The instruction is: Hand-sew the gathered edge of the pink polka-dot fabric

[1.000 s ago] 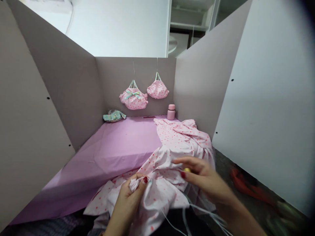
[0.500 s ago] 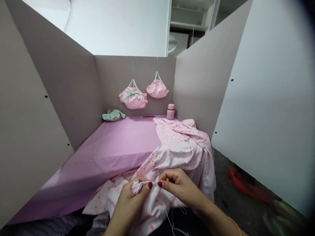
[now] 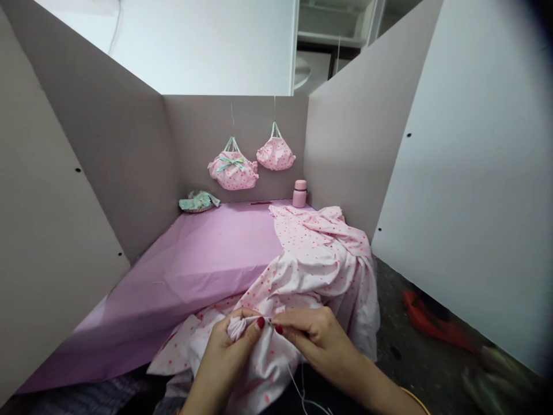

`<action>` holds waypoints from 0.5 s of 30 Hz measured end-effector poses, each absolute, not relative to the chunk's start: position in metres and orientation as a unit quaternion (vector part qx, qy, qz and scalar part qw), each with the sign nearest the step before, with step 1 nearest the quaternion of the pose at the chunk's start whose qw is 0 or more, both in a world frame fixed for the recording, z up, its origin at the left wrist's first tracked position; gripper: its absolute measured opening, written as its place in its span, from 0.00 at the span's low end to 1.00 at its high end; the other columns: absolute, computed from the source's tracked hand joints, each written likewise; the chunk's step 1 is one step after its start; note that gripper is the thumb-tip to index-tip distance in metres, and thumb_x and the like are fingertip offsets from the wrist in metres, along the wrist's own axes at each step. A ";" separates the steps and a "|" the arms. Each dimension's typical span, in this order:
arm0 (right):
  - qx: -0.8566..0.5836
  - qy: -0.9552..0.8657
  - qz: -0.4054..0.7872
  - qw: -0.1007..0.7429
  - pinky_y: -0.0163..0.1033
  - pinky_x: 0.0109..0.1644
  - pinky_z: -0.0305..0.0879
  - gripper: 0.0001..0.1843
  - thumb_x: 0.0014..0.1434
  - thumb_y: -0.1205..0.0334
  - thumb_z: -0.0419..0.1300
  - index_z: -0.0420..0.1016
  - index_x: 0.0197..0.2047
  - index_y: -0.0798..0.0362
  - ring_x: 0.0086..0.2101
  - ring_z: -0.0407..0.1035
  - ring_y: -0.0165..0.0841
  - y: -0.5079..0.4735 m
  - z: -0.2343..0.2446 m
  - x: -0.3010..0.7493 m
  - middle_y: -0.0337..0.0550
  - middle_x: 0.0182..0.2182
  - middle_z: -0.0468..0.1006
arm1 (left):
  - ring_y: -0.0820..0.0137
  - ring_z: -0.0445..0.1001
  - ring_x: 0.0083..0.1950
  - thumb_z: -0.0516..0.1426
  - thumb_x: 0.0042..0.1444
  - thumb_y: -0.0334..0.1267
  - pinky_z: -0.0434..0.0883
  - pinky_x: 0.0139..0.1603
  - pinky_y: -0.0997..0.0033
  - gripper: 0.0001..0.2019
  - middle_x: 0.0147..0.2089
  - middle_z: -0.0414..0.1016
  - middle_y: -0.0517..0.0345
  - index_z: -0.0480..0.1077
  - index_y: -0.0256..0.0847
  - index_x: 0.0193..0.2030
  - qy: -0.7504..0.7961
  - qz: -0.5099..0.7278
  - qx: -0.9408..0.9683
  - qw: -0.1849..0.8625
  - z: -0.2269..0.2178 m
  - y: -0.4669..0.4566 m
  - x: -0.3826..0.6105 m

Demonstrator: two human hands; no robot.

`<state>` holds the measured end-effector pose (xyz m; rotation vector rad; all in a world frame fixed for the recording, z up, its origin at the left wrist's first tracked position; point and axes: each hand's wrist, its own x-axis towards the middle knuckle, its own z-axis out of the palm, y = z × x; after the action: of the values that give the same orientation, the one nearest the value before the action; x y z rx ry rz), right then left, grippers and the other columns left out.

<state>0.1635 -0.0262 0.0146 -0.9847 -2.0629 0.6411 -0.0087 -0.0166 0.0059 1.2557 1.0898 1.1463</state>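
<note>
A bowed pink pouch [image 3: 233,171] and a plainer pouch [image 3: 275,154] hang on the grey back panel [image 3: 194,132], above a pink bottle [image 3: 299,193], a mint cloth bundle [image 3: 199,202] and the purple table cover [image 3: 207,253].

Grey partition panels [image 3: 108,155], white wall [image 3: 207,46], dark floor [image 3: 415,369].

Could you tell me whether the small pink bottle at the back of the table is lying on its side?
No, the small pink bottle stands upright near the rear wall.
</note>
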 end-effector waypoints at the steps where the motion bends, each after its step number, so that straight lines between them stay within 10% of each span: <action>1: -0.389 -0.805 0.248 0.373 0.34 0.35 0.63 0.12 0.61 0.66 0.52 0.77 0.36 0.52 0.30 0.70 0.31 -0.026 0.014 0.163 0.40 0.28 0.77 | 0.70 0.67 0.25 0.62 0.43 0.41 0.65 0.27 0.76 0.08 0.23 0.73 0.60 0.74 0.38 0.25 0.458 0.482 0.526 0.530 0.006 -0.017 -0.009; 15: -0.394 -0.794 0.251 0.388 0.33 0.35 0.64 0.11 0.60 0.69 0.53 0.77 0.37 0.52 0.32 0.72 0.30 -0.026 0.015 0.161 0.40 0.31 0.79 | 0.69 0.69 0.25 0.62 0.43 0.41 0.66 0.26 0.74 0.07 0.22 0.74 0.58 0.74 0.38 0.24 0.457 0.481 0.532 0.525 0.006 -0.016 -0.009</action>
<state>0.1610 -0.0264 0.0151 -1.0028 -2.0208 0.6385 -0.0089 -0.0163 0.0063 1.2737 1.0932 1.1513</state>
